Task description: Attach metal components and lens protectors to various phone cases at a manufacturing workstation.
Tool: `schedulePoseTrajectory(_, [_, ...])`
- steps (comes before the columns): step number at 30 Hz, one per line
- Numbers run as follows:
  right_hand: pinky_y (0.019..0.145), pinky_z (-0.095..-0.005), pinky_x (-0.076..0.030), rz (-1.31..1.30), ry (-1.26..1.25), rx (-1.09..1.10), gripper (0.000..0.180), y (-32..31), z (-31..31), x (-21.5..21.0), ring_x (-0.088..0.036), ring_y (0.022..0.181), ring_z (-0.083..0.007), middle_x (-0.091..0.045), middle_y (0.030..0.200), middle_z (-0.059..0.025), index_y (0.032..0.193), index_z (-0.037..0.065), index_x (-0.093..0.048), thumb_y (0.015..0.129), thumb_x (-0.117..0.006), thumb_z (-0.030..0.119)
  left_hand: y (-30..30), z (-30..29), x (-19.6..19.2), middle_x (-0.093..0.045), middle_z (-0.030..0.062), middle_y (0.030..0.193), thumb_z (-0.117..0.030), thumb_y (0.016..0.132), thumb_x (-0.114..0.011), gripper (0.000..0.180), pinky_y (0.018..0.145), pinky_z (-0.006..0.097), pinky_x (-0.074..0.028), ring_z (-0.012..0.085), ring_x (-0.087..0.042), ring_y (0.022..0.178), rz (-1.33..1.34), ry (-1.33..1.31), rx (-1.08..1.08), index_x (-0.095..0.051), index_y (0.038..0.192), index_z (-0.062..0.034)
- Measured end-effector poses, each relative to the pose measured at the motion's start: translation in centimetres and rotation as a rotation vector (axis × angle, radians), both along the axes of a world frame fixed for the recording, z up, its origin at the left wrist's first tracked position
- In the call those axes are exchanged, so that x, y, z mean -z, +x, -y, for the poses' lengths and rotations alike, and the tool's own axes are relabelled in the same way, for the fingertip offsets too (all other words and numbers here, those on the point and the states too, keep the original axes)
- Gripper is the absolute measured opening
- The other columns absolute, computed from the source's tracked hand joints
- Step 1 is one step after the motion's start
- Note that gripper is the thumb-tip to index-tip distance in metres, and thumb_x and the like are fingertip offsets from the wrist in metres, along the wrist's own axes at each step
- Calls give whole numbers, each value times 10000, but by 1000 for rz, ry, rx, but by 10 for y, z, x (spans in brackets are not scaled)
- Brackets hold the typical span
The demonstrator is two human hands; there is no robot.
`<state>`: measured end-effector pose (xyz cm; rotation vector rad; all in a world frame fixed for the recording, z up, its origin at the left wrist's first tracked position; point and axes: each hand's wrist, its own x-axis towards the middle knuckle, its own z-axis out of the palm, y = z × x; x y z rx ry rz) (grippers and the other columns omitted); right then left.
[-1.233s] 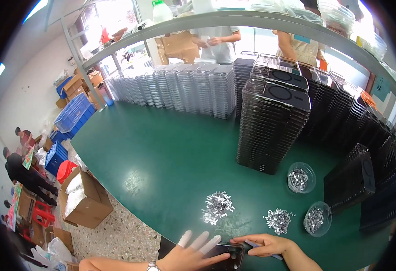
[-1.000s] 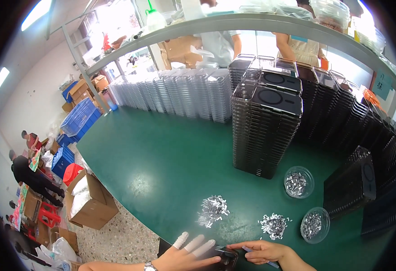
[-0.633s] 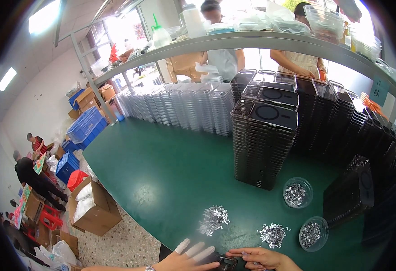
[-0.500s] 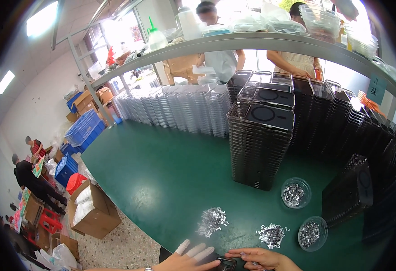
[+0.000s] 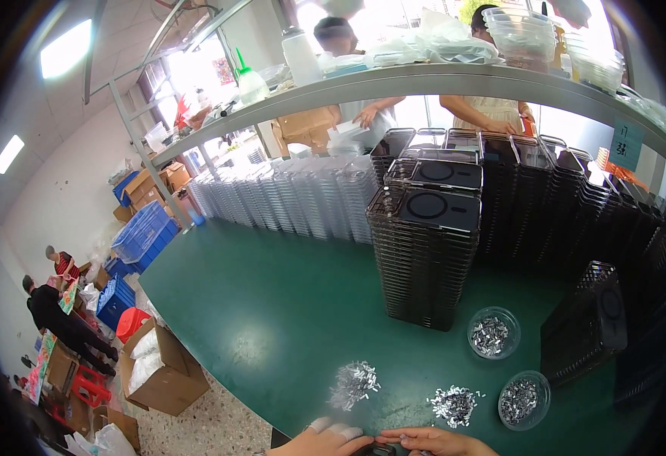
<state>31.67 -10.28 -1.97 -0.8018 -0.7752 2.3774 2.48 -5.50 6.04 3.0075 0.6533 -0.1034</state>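
Note:
Low at the front edge of the picture, my left hand [image 5: 324,439] is closed over a black phone case [image 5: 378,450], most of which is cut off by that edge. Pale finger covers sit on several of its fingers. From the other side my right hand [image 5: 438,440] meets the case, forefinger stretched along it and the other fingers curled; what they hold is hidden. Just beyond the hands lie a loose pile of small silvery metal pieces [image 5: 354,384] and a second such pile [image 5: 455,406]. More pieces fill a clear round tub [image 5: 543,414] and another tub [image 5: 515,338].
A tall stack of dark phone cases [image 5: 426,266] stands mid-table, with a shorter leaning stack [image 5: 583,334] at right. Clear case stacks [image 5: 287,194] line the back beneath a metal shelf [image 5: 424,83]. The green table [image 5: 249,304] curves off at left, near a cardboard box [image 5: 169,372]. Several people work beyond.
The view has shifted slightly, and both hands sit lower in it. My left fingers, earlier spread and raised, are now bent down over the case. A person behind the shelf has moved an arm.

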Motion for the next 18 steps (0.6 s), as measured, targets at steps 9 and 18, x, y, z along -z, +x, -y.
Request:
schedulePoseTrajectory(9, [548,-164,-357,-23,-19,-64,562,7,-1,-6,-393,660,-10,-621,1320,64,1639,83,-379,1132,-527,275,6,-3,-14,-623,71,1246,-203,987,-487,468,916,393,-425,235,-597,1062,-24,39,60,-595,1433,-111])
schedulePoseTrajectory(18, [462,-209,-325,29,61,-18,588,1,-1,-5,-390,539,-40,-568,1558,-23,1632,60,-372,1127,-541,308,5,-3,-8,-618,65,1227,-195,981,-487,472,915,384,-418,229,-591,1048,20,44,39,-598,1430,-107])
